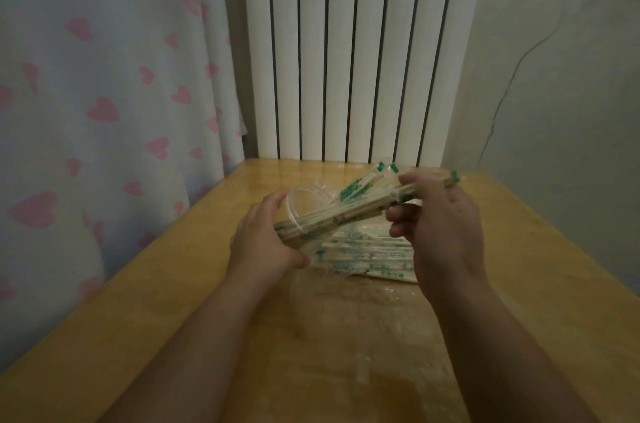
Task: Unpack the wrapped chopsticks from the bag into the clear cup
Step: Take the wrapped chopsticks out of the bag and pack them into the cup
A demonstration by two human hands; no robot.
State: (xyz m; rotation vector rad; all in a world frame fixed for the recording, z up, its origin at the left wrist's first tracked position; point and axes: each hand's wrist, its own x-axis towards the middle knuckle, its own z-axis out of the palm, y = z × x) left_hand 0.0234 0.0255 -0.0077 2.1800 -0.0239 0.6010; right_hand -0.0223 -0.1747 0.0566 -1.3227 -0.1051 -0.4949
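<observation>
Clear cup (304, 211) tilted in left hand (263, 239); right hand (440, 225) grips wrapped chopsticks (346, 211) entering it

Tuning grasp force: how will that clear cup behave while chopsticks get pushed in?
The clear cup looks thin-walled, so probably light and easily squeezed out of round. It is held tilted in the left hand, which steadies it; standing alone it would likely tip under the long wrapped chopsticks that the right hand feeds in. The glossy plastic may slip.

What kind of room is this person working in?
Probably a room in a home: a white radiator stands against the wall, a curtain with pink hearts hangs beside it, and a small wooden table sits in front.
</observation>
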